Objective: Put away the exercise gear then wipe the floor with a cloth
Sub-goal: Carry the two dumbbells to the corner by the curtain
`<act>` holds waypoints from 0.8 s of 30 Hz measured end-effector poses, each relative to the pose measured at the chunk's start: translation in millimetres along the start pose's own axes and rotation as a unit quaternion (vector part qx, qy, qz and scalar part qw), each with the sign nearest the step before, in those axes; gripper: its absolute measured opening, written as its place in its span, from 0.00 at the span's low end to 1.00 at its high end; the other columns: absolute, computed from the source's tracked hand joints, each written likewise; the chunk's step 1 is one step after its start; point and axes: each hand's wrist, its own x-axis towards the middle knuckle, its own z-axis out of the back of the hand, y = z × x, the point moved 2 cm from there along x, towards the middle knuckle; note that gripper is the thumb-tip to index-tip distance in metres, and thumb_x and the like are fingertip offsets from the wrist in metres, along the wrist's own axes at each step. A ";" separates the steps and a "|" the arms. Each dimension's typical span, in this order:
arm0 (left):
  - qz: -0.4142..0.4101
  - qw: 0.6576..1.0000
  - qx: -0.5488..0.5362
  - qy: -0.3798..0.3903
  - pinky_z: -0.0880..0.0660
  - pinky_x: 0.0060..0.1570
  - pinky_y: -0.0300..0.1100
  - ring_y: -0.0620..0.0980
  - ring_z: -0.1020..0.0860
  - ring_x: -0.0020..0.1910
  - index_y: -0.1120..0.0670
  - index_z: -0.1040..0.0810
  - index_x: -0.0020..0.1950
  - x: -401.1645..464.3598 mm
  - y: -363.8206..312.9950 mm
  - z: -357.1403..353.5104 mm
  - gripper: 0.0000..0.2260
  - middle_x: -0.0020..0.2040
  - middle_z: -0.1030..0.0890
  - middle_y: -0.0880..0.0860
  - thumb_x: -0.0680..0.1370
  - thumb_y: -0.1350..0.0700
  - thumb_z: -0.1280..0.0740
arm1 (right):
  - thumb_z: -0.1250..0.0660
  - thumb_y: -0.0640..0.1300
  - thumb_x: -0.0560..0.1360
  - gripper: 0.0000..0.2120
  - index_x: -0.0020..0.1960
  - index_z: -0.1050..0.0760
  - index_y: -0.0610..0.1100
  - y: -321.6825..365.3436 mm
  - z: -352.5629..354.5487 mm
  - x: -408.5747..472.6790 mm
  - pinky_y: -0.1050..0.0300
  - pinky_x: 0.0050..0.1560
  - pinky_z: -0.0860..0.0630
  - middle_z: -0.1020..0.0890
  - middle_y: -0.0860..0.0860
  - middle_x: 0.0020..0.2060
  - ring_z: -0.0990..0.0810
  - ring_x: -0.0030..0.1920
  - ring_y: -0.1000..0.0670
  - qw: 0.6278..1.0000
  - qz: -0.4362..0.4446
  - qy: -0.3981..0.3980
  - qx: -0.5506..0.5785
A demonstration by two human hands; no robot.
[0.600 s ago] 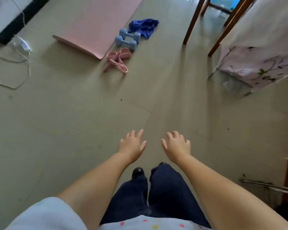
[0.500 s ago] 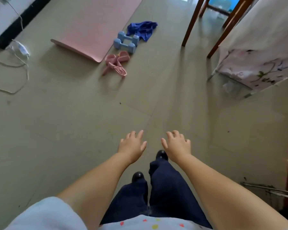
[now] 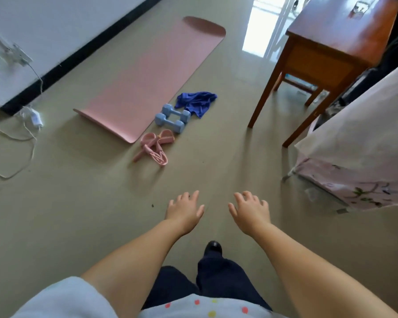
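Note:
A pink exercise mat (image 3: pixel 147 81) lies flat on the floor ahead, running away from me. At its near right corner sit two light blue dumbbells (image 3: pixel 172 118) side by side. A pink pull-rope exerciser (image 3: pixel 155 146) lies just in front of them. A crumpled blue cloth (image 3: pixel 197 102) rests behind the dumbbells. My left hand (image 3: pixel 184 211) and my right hand (image 3: pixel 251 211) are stretched out in front of me, palms down, fingers apart, holding nothing, well short of the gear.
A wooden table (image 3: pixel 326 49) stands at the right rear. A bed with a floral sheet (image 3: pixel 363 143) juts in from the right. A white cable and adapter (image 3: pixel 33 120) trail on the floor at left by the wall (image 3: pixel 55 31). My feet stand below my hands.
The view has lifted and I have stepped forward, so the mat, dumbbells and cloth appear nearer and the table top shows. Both hands stay open and empty.

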 end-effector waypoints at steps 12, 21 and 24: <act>0.077 0.995 -0.053 -0.038 0.37 0.64 0.52 0.58 0.34 0.68 0.53 0.40 0.73 211.2 33.8 143.9 0.22 0.69 0.32 0.57 0.81 0.46 0.47 | 0.52 0.58 0.80 0.23 0.72 0.40 0.50 49.2 140.6 242.4 0.44 0.68 0.39 0.34 0.48 0.70 0.34 0.69 0.45 0.997 0.074 0.001 -0.032; 0.103 0.991 -0.063 -0.066 0.35 0.63 0.53 0.59 0.32 0.66 0.52 0.39 0.71 369.3 73.3 304.1 0.20 0.67 0.31 0.58 0.81 0.46 0.47 | 0.51 0.58 0.80 0.24 0.72 0.39 0.50 110.1 285.1 426.8 0.44 0.69 0.38 0.33 0.48 0.69 0.34 0.69 0.45 0.995 0.086 -0.011 -0.041; 0.120 0.986 -0.093 -0.064 0.35 0.64 0.53 0.58 0.32 0.65 0.52 0.39 0.72 411.0 85.0 334.7 0.21 0.67 0.31 0.58 0.81 0.46 0.47 | 0.52 0.58 0.80 0.24 0.73 0.40 0.50 137.1 313.8 483.7 0.44 0.68 0.38 0.34 0.48 0.69 0.34 0.68 0.45 0.991 0.120 0.001 -0.055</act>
